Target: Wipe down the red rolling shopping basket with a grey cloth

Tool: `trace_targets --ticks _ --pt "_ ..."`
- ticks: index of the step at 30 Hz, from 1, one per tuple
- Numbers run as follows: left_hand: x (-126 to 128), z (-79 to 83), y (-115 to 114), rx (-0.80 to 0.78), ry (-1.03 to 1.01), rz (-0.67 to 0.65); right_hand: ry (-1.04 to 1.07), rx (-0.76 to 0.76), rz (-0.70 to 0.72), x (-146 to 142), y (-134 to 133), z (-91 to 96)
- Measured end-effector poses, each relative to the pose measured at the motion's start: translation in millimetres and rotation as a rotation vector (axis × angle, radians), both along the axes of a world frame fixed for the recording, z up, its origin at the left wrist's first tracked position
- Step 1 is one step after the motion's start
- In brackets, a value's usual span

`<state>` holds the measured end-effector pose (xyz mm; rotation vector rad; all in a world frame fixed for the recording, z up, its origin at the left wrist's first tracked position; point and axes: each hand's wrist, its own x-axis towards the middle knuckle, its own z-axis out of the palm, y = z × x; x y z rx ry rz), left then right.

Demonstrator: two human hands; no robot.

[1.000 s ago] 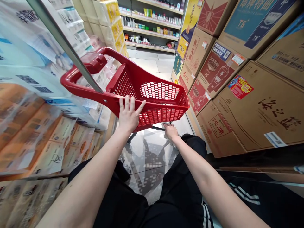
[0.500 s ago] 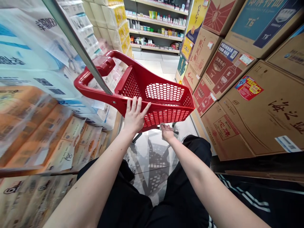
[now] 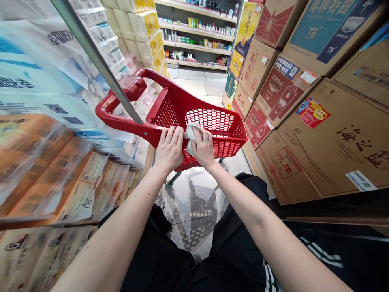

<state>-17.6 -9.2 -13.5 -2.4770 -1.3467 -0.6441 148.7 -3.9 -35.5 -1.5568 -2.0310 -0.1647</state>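
A red plastic shopping basket (image 3: 212, 121) on wheels stands in the aisle in front of me, its looped handle (image 3: 121, 95) toward the left. My left hand (image 3: 168, 148) rests on the basket's near rim with its fingers curled over the edge. My right hand (image 3: 203, 147) is beside it on the same rim, closed on a crumpled white cloth (image 3: 191, 134) pressed against the red plastic. My legs in black trousers (image 3: 231, 251) show below.
Stacked packs of tissue paper (image 3: 45, 134) fill the left side behind a metal rail (image 3: 97, 61). Brown cardboard cartons (image 3: 331, 134) are piled on the right. A shiny tiled floor (image 3: 194, 202) runs ahead to shelves of bottles (image 3: 197, 36).
My right hand has come up from below the basket to its near rim and now presses a white cloth there. My left hand has stayed on the rim.
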Motion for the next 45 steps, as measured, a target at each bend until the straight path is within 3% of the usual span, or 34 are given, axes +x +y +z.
trace_targets --ticks 2,5,14,22,27,32,37,40,42,45 --pt "-1 1.8 -3 0.0 0.015 -0.002 -0.104 -0.093 -0.002 4 10 11.0" --pt "-3 5.8 -7 -0.009 0.04 -0.017 -0.209 -0.181 -0.012 21 16 10.0" --pt "2 13.0 -13 -0.005 0.097 -0.039 -0.269 -0.081 -0.159 84 8 -6.0" --pt "4 16.2 -8 0.035 0.092 -0.11 -0.385 -0.178 -0.355 164 9 -11.0" --pt "0 20.4 -5 0.093 0.019 -0.058 -0.343 -0.224 -0.385 188 16 -11.6" --pt "8 18.7 7 0.121 -0.002 -0.007 -0.269 -0.21 -0.292 177 15 -9.2" --pt "12 10.8 18 0.147 0.016 0.046 -0.272 -0.126 -0.018 102 16 -5.4" --pt "7 10.9 18 0.14 -0.007 0.038 -0.261 -0.071 0.007 66 21 -4.3" --pt "2 13.5 16 0.131 -0.015 0.018 -0.292 -0.062 0.03 63 22 -4.0" --pt "-4 18.2 14 0.117 0.007 -0.002 -0.359 -0.071 0.055 86 23 -5.7"
